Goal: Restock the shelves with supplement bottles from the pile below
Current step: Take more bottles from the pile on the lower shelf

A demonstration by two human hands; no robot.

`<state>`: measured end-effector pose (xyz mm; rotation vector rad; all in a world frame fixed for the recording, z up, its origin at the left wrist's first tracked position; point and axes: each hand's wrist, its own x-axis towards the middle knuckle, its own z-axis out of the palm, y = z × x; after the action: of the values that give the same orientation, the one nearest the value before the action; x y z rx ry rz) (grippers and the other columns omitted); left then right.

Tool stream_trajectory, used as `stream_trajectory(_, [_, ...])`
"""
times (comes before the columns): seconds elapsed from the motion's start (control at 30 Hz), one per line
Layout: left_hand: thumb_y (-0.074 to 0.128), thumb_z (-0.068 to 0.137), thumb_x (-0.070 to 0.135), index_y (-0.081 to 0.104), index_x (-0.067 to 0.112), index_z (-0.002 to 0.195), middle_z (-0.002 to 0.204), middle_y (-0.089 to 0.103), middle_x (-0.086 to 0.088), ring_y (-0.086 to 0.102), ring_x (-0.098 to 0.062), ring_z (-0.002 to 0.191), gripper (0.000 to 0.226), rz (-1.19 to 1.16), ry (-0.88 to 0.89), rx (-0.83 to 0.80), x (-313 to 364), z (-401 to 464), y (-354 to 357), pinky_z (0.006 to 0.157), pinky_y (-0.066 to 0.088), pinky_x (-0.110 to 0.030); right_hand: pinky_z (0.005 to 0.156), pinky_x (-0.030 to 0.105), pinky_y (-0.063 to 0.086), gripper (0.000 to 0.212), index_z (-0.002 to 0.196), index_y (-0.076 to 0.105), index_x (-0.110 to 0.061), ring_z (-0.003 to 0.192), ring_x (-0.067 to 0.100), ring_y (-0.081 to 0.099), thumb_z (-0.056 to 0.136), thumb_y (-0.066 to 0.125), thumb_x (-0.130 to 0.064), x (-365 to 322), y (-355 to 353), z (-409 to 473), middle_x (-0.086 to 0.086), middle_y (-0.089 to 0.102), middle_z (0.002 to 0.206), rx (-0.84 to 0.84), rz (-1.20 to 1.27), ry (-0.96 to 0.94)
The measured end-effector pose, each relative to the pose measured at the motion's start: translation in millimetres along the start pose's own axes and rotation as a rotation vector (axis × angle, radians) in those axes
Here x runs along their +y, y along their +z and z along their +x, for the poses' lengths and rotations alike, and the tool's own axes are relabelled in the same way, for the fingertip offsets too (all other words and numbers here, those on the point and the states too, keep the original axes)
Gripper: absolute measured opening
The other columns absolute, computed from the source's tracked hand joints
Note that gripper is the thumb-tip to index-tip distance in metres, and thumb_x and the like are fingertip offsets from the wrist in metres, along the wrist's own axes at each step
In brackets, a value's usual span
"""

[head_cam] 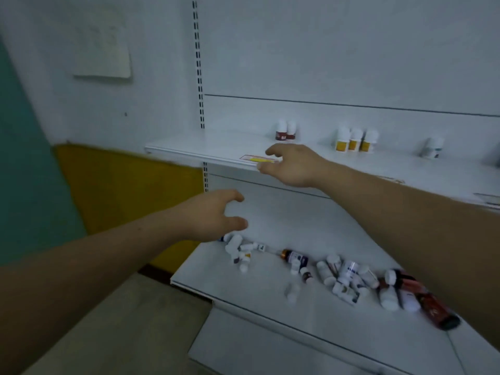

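Note:
A pile of supplement bottles [343, 277], mostly white with a few dark red ones, lies scattered on the lower shelf [243, 299]. On the upper shelf [194, 148] stand two red-labelled bottles [285, 130], three yellow-labelled bottles [354, 140] and one white bottle [434, 148]. My left hand [213, 215] hovers open just above the left end of the pile, fingers curled and apart, holding nothing. My right hand [292, 165] is open at the front edge of the upper shelf, over a yellow and red shelf label [253, 159].
A slotted shelf upright [199, 77] runs up the white back panel. To the left are a white wall with a paper sheet [104, 47], a yellow panel [121, 190] and a teal surface [27, 171]. A lower base shelf [270, 353] juts out below.

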<state>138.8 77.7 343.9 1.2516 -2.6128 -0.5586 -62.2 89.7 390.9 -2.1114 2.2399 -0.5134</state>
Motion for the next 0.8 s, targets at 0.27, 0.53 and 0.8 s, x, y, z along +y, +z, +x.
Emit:
stream_trajectory(0.27, [0.054,0.091,0.047,0.025,0.025,0.147,0.155,0.022,0.003,0.027,-0.016,0.139,0.067,-0.08,-0.14,-0.227,-83.3,-27.3,74.6,0.107,0.024,-0.022,0.105,0.028,0.03,0.053,0.141,0.044,-0.022,0.132,0.019,0.041,0.095,0.049,-0.047,-63.3,69.3,-19.1,0.001,0.045,0.145,-0.123,0.138,-0.137])
stream_trajectory(0.53, [0.058,0.091,0.039,0.027,0.018,0.147,0.153,0.027,-0.002,0.036,-0.017,0.133,0.068,-0.245,-0.257,-0.286,-141.5,41.8,147.0,0.102,0.031,-0.021,0.097,0.027,0.036,0.051,0.138,0.046,-0.016,0.125,0.023,0.046,0.095,0.05,-0.043,3.6,173.4,27.4,0.007,0.047,0.142,-0.359,0.146,0.109])
stream_trajectory(0.8, [0.062,0.09,0.024,0.022,0.016,0.148,0.15,0.031,-0.008,0.038,-0.023,0.133,0.071,-0.33,-0.342,-0.291,-205.0,150.3,233.6,0.108,0.033,-0.029,0.088,0.025,0.035,0.043,0.134,0.048,-0.01,0.118,0.023,0.05,0.097,0.052,-0.031,71.1,301.7,91.6,0.009,0.051,0.137,-0.474,0.221,0.202])
